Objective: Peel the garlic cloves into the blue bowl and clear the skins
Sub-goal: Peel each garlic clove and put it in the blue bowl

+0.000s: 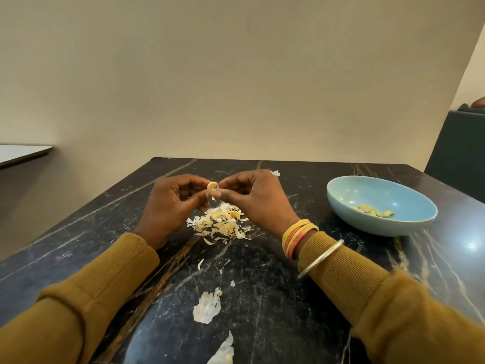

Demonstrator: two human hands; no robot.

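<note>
The left hand (170,203) and right hand (259,198) both pinch one clove (212,185) in their fingertips, up off the table (262,298), well left of the bowl (341,214). The skins (223,224) lie heaped below it, also left of the bowl. Peeled cloves (372,210) lie inside the bowl.

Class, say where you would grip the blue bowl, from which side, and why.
Grip the blue bowl at its left rim, coming from the left, nearest the right hand. It is wide and shallow, so thumb over rim likely suits; peeled cloves lie low inside, away from that edge.
</note>
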